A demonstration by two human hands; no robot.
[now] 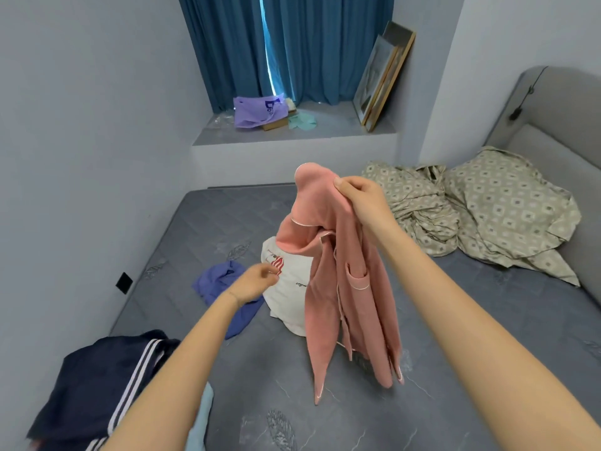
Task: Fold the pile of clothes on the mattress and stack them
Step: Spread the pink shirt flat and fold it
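The pink garment (351,288) is pinched at its top by the right hand (361,196) and is hung just in front of the white shirt (287,307), probably so that it falls straight. The left hand (252,284), loosely curled and empty, is held over the white shirt, likely to catch an edge.

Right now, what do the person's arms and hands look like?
Both forearms are bare, no sleeves in view. The left hand and right hand wear no gloves or rings that show; a thin line crosses the left wrist, perhaps a bracelet.
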